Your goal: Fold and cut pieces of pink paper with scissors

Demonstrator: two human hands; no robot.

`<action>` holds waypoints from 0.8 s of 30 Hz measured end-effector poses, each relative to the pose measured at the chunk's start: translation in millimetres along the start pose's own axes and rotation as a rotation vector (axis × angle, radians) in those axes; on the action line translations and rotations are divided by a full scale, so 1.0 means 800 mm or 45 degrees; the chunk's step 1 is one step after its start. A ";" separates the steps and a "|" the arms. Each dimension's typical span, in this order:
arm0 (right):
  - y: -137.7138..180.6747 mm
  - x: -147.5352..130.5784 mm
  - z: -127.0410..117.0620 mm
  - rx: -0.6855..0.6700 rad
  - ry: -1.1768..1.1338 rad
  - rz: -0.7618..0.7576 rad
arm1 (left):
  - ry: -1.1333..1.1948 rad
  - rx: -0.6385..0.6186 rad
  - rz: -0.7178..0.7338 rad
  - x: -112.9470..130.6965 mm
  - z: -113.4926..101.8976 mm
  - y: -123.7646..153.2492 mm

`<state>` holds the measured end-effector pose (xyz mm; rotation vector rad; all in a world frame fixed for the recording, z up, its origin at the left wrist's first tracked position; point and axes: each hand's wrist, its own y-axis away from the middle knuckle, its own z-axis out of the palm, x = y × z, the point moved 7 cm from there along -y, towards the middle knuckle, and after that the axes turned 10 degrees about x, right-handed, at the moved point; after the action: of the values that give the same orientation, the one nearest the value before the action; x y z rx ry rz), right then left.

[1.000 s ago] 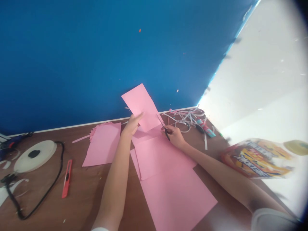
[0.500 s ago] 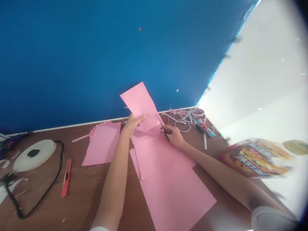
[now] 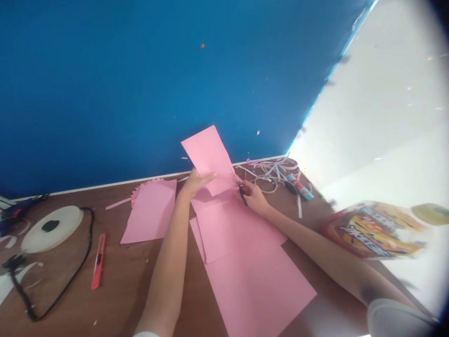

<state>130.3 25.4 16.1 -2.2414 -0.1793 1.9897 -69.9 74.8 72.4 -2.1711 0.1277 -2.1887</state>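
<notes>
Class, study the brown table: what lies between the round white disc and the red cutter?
A black cord curves between the white disc and the red cutter, seen in the head view.

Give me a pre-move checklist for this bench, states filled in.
1. Sheet held: ok. Left hand grips the held pink sheet, thumb on its face.
2. Scissors in hand: ok. Right hand holds the scissors at the sheet's right edge.
3. Left thumb off the blades: ok, there is a gap.
4. Left fingers behind the sheet off the blades: cannot tell, hidden.
5. Space below the scissors free of other paper: not ok. Stacked pink sheets lie there.
6. Red cutter blade retracted: cannot tell, too small.
</notes>
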 end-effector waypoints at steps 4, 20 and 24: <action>0.000 -0.004 0.001 -0.005 0.015 0.029 | 0.010 0.063 -0.051 -0.005 -0.002 0.000; 0.002 -0.024 0.008 -0.083 -0.175 0.179 | -0.087 -0.094 -0.029 -0.004 0.010 0.002; 0.002 -0.027 0.007 -0.064 -0.210 0.175 | -0.102 -0.118 -0.015 0.000 0.014 0.003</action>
<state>121.8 20.1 36.0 -2.1728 -0.0957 2.2666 -59.2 71.9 72.1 -2.3099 0.2181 -2.1391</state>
